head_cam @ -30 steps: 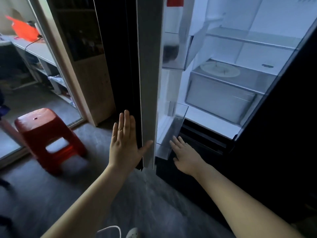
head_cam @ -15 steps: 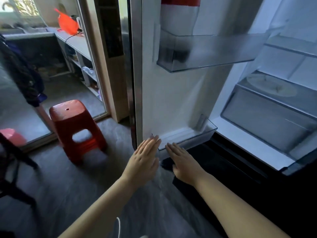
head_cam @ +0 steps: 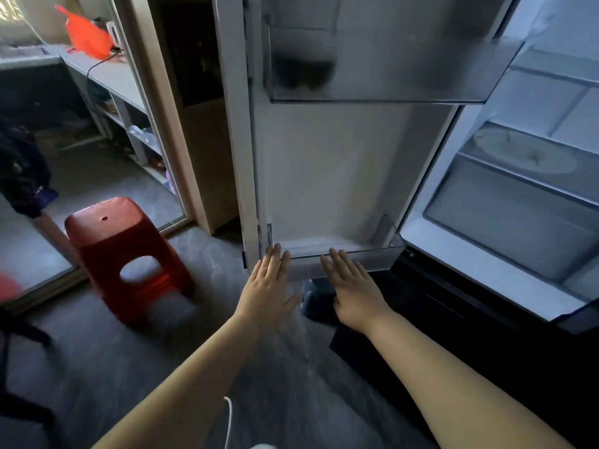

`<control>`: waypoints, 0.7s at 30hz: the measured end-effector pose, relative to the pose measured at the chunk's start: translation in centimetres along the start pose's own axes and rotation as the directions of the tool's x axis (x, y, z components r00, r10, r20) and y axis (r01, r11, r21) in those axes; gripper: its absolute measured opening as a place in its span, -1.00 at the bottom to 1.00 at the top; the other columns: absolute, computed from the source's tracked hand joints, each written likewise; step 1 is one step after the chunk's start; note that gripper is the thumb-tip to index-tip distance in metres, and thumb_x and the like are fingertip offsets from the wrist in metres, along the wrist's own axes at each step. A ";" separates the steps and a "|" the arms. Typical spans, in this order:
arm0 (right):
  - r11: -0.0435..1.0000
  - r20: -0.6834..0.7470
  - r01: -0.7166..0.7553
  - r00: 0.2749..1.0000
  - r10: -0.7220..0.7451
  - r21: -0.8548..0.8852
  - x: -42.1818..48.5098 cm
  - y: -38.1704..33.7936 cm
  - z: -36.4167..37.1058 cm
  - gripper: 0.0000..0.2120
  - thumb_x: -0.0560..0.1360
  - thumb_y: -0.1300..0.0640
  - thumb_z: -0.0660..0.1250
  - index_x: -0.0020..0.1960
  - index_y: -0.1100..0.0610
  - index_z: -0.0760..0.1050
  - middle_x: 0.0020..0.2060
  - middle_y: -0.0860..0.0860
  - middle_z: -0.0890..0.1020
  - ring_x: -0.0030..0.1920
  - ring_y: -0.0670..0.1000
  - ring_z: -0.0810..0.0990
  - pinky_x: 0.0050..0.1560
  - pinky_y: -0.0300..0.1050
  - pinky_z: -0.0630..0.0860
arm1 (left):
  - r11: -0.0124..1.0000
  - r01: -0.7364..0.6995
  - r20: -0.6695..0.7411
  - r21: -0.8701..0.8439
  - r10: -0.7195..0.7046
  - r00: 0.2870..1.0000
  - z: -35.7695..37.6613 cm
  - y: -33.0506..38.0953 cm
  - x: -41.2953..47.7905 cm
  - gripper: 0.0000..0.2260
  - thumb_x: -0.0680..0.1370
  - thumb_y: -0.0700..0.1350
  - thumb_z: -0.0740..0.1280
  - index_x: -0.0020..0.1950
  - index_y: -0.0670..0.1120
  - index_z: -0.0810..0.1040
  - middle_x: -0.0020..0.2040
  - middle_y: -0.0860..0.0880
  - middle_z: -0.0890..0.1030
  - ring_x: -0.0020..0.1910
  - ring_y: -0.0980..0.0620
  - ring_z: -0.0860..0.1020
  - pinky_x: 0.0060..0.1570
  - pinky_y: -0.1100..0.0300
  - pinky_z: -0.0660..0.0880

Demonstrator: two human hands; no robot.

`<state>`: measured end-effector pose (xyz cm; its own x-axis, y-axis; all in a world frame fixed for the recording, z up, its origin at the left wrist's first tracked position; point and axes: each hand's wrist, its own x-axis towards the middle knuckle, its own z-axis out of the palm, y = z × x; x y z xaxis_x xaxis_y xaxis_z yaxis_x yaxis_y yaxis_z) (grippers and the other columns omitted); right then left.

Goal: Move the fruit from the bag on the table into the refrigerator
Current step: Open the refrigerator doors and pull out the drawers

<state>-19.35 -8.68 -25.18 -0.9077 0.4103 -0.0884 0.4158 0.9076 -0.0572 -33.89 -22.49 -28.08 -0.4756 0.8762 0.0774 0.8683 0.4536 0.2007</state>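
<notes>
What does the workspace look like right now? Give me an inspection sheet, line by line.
Surface: grey floor; counter far left.
Job's things: refrigerator door open; lower door bin looks empty; orange bag on the counter; no fruit seen.
Clutter: red stool on the floor.
Grippers: left hand and right hand flat, fingertips at the lower door bin's front.
Cables: white cord at bottom edge; dark cord on the counter.
Surroundings: wooden cabinet beside the refrigerator.

- bin (head_cam: 376,258) rim at fingertips of left hand (head_cam: 270,288) and right hand (head_cam: 351,288); door (head_cam: 324,173) blocks ahead
- fridge (head_cam: 479,280) cavity open right of right hand
- stool (head_cam: 123,254) well left of left hand, floor (head_cam: 214,309) between
</notes>
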 end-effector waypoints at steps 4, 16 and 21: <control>0.999 -0.019 0.021 1.000 -0.021 -0.029 0.3 0.2 0.3 -0.23 0.53 0.14 0.14 0.51 0.08 -0.34 0.46 0.01 -0.36 0.49 0.04 -0.34 0.51 -0.01 -0.19 | 0.998 -0.050 -0.021 0.028 0.050 0.999 0.3 -0.8 0.3 -0.16 0.52 0.27 0.15 0.47 -0.08 -0.34 0.48 -0.08 -0.38 0.48 -0.04 -0.33 0.48 0.03 -0.18; 0.977 -0.268 -0.085 0.954 0.136 0.193 -2.4 0.8 1.4 -0.32 0.54 0.12 0.21 0.55 0.11 -0.07 0.54 0.07 -0.08 0.53 0.07 -0.12 0.48 -0.09 -0.10 | 0.994 -0.036 -0.074 0.100 0.044 0.996 0.9 0.1 -0.4 -0.24 0.54 0.16 0.22 0.53 -0.10 -0.15 0.55 -0.10 -0.20 0.51 -0.05 -0.28 0.47 -0.07 -0.26; 0.768 -0.230 -0.277 0.848 0.478 0.577 -8.1 3.9 3.4 -0.40 0.52 0.14 0.27 0.51 0.12 0.14 0.47 0.02 0.21 0.48 -0.03 0.12 0.42 -0.23 0.05 | 0.987 -0.150 -0.136 0.060 0.157 0.978 -0.7 3.7 0.2 -0.28 0.51 0.04 0.30 0.54 -0.17 0.05 0.56 -0.14 -0.02 0.53 -0.08 -0.16 0.46 -0.08 -0.09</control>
<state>-10.19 -8.72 -28.03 -0.5835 0.8023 0.1260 0.6039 0.5324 -0.5932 -30.90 -20.71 -26.65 -0.3479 0.9063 0.2401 0.9368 0.3257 0.1279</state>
